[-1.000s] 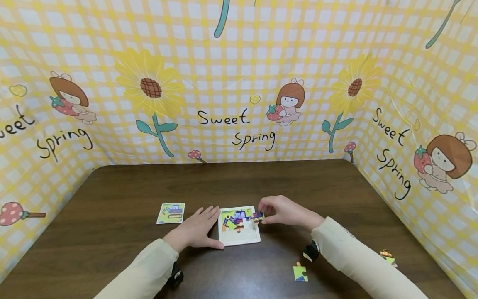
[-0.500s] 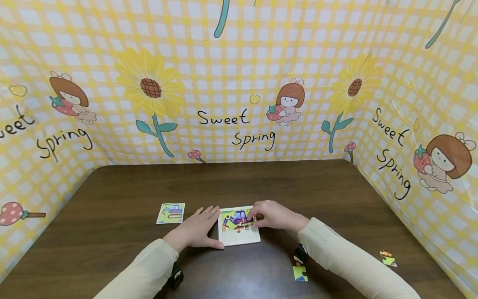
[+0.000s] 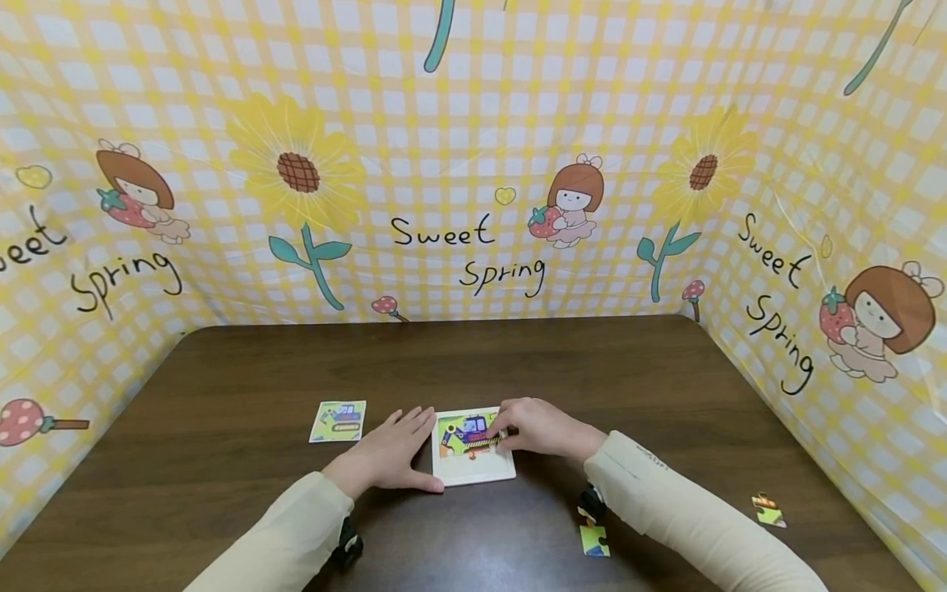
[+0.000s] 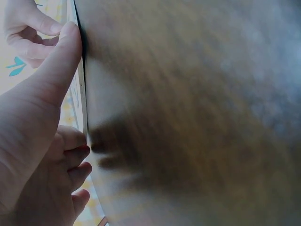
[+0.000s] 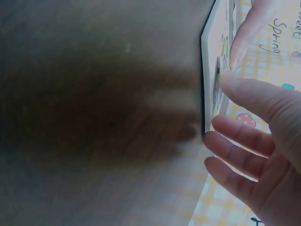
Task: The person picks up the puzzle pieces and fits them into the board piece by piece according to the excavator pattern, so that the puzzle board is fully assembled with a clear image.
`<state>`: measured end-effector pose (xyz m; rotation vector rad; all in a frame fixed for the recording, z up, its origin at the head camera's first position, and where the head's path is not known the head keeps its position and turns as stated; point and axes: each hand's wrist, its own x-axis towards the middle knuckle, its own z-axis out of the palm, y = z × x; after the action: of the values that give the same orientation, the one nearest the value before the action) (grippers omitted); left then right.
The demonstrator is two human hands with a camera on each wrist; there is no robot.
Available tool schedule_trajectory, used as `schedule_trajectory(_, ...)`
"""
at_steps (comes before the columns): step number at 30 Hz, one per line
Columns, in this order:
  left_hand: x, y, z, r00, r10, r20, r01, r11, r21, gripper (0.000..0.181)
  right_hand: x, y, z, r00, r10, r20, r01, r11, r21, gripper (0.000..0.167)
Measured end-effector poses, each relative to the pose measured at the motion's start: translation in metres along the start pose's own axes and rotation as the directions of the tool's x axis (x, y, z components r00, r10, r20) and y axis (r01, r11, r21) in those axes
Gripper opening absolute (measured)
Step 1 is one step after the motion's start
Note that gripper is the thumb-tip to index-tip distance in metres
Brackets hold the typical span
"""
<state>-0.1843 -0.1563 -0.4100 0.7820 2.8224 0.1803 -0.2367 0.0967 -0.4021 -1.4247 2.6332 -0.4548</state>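
Note:
A white puzzle tray (image 3: 473, 471) lies on the table with an excavator picture filling its upper part; its lower part is bare. The left hand (image 3: 386, 455) lies spread at the tray's left side, thumb by the lower left corner and fingers along the edge. At the tray's right side, the right hand (image 3: 543, 427) pinches a striped puzzle piece (image 3: 484, 443) that lies in the picture, thumb and forefinger on its right end. In the right wrist view the thumb of the right hand (image 5: 268, 136) touches the piece, the other fingers loosely bent.
A picture card (image 3: 337, 421) lies left of the tray. One loose piece (image 3: 595, 541) is near the right wrist, another (image 3: 769, 510) farther right. Brown table (image 3: 414, 362), with a yellow checked cloth (image 3: 459, 107) standing behind and at both sides.
The right hand has moved left over the tray, bringing the striped piece from the right rim down into the picture. The left hand has stayed in place.

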Motion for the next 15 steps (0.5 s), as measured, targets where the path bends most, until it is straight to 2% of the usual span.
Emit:
schedule_trajectory(10, -0.0004, -0.0004, 0.0005, 1.0, 0.001, -0.006, -0.001, 1.0, -0.008, 0.103, -0.0017, -0.001, 0.0002, 1.0, -0.016, -0.001, 0.016, 1.0, -0.014, 0.02)
schedule_trajectory(15, 0.0002, -0.0012, 0.0018, 1.0, 0.007, -0.011, -0.007, 1.0, -0.005, 0.103, -0.0046, -0.0016, -0.0007, 1.0, 0.015, 0.009, -0.015, 1.0, 0.002, 0.024)
